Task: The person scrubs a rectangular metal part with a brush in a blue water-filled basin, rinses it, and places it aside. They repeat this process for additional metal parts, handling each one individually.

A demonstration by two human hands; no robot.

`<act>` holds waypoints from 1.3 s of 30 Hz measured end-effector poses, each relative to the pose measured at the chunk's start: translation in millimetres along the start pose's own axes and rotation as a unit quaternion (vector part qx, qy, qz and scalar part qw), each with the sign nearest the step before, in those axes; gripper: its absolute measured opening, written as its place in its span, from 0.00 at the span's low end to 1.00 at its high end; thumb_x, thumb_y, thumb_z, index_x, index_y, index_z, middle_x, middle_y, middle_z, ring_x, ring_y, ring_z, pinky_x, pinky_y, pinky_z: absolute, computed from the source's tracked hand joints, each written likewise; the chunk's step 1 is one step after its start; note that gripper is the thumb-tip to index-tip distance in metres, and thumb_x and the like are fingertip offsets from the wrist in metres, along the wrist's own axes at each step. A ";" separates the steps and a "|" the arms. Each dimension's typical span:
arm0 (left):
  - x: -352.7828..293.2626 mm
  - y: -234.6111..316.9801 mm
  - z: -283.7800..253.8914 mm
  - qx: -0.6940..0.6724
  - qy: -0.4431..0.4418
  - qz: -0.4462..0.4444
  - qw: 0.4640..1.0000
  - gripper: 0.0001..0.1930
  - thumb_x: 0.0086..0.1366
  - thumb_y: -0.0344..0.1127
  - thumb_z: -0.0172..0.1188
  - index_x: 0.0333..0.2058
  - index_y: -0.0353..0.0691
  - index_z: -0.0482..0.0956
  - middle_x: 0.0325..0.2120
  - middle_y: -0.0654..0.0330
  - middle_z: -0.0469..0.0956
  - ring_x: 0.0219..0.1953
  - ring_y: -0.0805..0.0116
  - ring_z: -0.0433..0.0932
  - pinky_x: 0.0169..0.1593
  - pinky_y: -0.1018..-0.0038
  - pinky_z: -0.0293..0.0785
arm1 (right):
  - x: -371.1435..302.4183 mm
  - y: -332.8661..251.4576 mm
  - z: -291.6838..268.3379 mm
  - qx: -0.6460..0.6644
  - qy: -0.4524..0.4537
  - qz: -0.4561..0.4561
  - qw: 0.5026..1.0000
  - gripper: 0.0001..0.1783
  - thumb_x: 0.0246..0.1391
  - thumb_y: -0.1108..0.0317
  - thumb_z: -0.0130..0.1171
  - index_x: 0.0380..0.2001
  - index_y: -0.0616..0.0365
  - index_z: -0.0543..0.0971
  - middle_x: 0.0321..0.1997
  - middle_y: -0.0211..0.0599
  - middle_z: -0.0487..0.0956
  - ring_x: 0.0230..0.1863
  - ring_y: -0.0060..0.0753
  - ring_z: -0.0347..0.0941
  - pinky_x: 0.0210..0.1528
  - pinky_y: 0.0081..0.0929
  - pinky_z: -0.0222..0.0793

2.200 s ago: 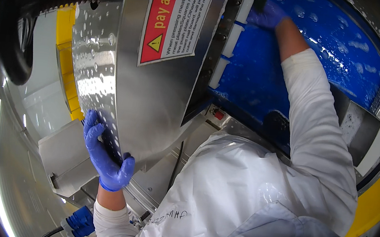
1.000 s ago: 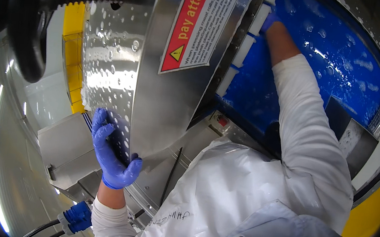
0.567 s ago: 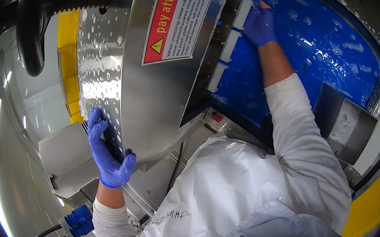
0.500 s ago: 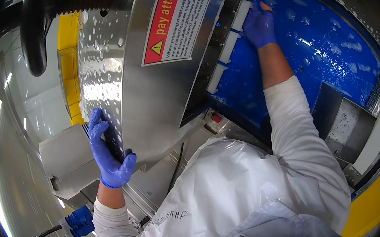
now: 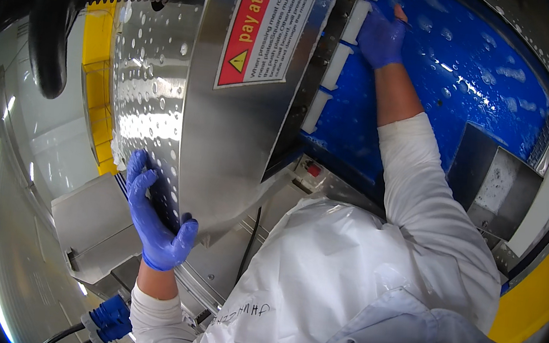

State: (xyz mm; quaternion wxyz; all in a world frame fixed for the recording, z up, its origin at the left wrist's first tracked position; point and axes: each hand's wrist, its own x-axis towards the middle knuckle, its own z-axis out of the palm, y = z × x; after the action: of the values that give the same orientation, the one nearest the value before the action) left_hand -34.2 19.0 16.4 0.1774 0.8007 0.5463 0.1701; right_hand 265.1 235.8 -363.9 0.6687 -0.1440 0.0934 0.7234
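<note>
My left hand (image 5: 160,226), in a wet blue-purple glove, rests against the lower edge of a stainless steel machine cover (image 5: 223,146) dotted with water drops. Its thumb stands apart from the fingers, and nothing is in it. Across the machine, my right hand (image 5: 380,40), gloved the same way, is over a wet blue conveyor belt (image 5: 432,74) with foam patches. It is at a row of white plastic blocks (image 5: 336,64) along the cover's dark edge. An orange-pink spot shows at its thumb tip. The other fingertips are hidden, and whether they grip anything does not show.
A red-and-white warning label (image 5: 266,30) is on the cover. A black handle (image 5: 52,27) with a threaded rod stands at upper left. Right of the belt is an open steel chute (image 5: 497,185). A red button (image 5: 313,169) sits near my apron, and a blue plug (image 5: 108,320) hangs at lower left.
The view has shifted slightly, so the cover and label appear a little further right and higher. My left hand stays on the cover; my right hand remains by the white blocks, its wrist turned slightly.
</note>
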 end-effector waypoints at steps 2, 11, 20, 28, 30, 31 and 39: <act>2.3 1.0 3.5 0.003 0.004 -0.001 1.000 0.41 0.64 0.53 0.64 0.68 0.38 0.60 0.71 0.44 0.55 0.75 0.47 0.51 0.75 0.53 0.47 | 7.2 5.5 -5.7 -0.008 0.008 -0.003 1.000 0.46 0.60 0.30 0.43 0.64 0.60 0.71 0.63 0.52 0.76 0.62 0.55 0.72 0.66 0.52 0.65; 2.6 1.2 0.1 0.014 -0.011 0.005 1.000 0.41 0.63 0.52 0.65 0.68 0.38 0.59 0.71 0.44 0.54 0.75 0.48 0.51 0.75 0.53 0.47 | 0.9 -6.1 -0.8 0.000 -0.007 -0.011 1.000 0.49 0.60 0.28 0.41 0.69 0.59 0.65 0.69 0.52 0.70 0.68 0.57 0.66 0.71 0.50 0.58; 5.5 0.8 3.7 0.013 0.002 0.006 1.000 0.42 0.63 0.55 0.65 0.68 0.37 0.59 0.71 0.43 0.55 0.75 0.48 0.52 0.75 0.53 0.47 | 17.2 9.9 4.9 -0.061 0.046 0.016 0.997 0.54 0.57 0.20 0.39 0.65 0.59 0.70 0.63 0.51 0.75 0.62 0.53 0.69 0.67 0.53 0.61; 1.8 0.0 0.7 -0.016 -0.003 0.005 1.000 0.42 0.56 0.40 0.67 0.67 0.38 0.60 0.72 0.43 0.52 0.75 0.49 0.51 0.74 0.55 0.48 | 15.5 -4.3 -24.4 -0.076 0.003 0.009 0.997 0.60 0.54 0.15 0.34 0.68 0.60 0.66 0.67 0.52 0.72 0.67 0.54 0.68 0.70 0.53 0.59; 3.5 -0.9 1.3 -0.014 -0.008 0.007 1.000 0.41 0.56 0.40 0.67 0.67 0.38 0.60 0.72 0.44 0.52 0.75 0.49 0.51 0.74 0.55 0.48 | 35.8 2.4 -26.8 -0.071 0.000 0.045 0.996 0.61 0.53 0.14 0.36 0.67 0.61 0.68 0.65 0.52 0.74 0.65 0.54 0.70 0.68 0.53 0.62; 3.8 -0.9 1.5 -0.011 -0.009 0.005 1.000 0.41 0.56 0.41 0.67 0.67 0.38 0.60 0.72 0.44 0.52 0.75 0.49 0.51 0.74 0.56 0.48 | 36.8 7.8 -23.4 -0.089 0.029 0.041 0.995 0.60 0.53 0.14 0.35 0.65 0.59 0.70 0.63 0.50 0.76 0.63 0.52 0.71 0.67 0.51 0.64; 0.5 0.2 2.5 0.013 0.002 0.005 1.000 0.43 0.63 0.56 0.65 0.68 0.37 0.59 0.72 0.43 0.54 0.75 0.47 0.50 0.75 0.52 0.45 | 2.5 -19.4 -25.8 -0.060 -0.021 0.046 0.997 0.65 0.47 0.10 0.36 0.69 0.57 0.64 0.68 0.50 0.71 0.67 0.56 0.67 0.71 0.53 0.58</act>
State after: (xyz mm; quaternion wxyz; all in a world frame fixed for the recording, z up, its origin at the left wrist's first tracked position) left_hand -32.7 19.2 14.3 0.1653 0.8051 0.5451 0.1653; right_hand 286.4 231.4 -387.9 0.6265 -0.1648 0.0423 0.7606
